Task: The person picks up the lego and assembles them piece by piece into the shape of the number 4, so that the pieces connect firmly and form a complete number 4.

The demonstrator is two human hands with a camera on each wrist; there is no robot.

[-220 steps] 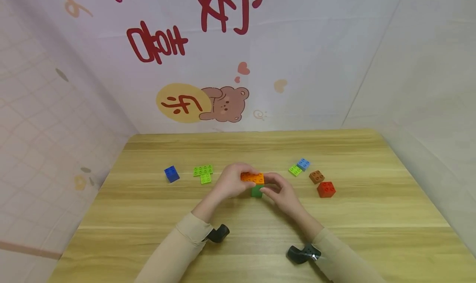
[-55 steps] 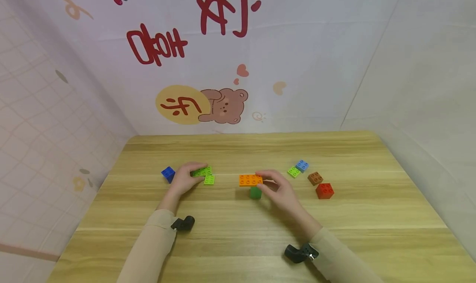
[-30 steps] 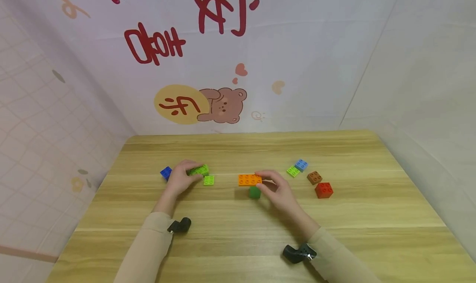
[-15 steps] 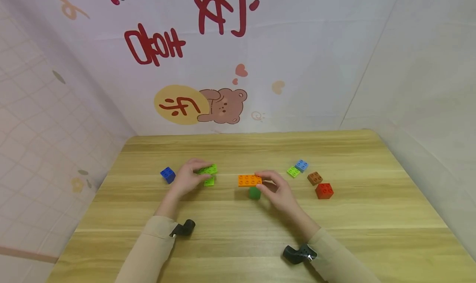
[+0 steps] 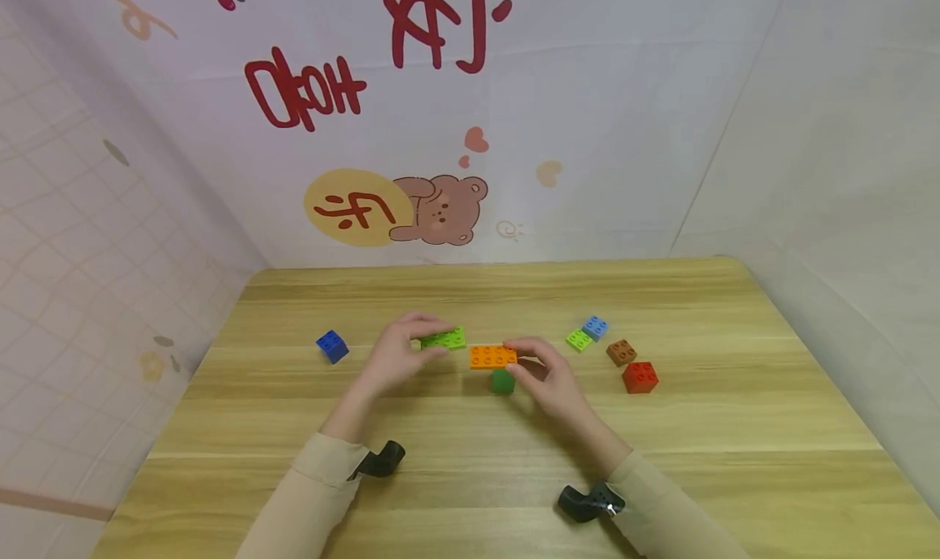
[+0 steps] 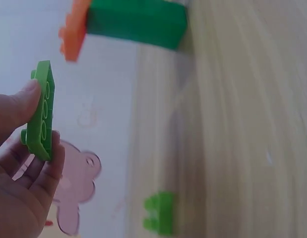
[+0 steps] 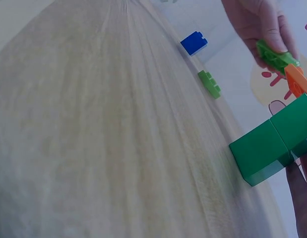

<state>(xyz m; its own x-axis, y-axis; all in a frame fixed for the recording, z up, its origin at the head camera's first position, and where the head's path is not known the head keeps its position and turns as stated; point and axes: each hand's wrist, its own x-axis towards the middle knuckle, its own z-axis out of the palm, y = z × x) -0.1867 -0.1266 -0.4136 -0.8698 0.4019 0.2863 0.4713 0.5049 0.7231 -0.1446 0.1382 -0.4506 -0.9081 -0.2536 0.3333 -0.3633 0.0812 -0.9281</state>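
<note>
sideways red characters stand on the white backdrop (image 5: 602, 102): 喜 (image 5: 297, 90), a cut-off 安 (image 5: 434, 20), and 乐 (image 5: 363, 210) on its yellow disc (image 5: 360, 237).

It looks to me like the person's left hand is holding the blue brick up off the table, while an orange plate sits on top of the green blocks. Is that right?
Not quite: the left hand is holding up a lime-green plate, as the left wrist view shows. The rest stands.

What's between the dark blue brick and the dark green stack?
A small lime brick on the table, as the right wrist view shows. In the head view the left hand, pinching a longer lime brick, covers part of that stretch.
</note>
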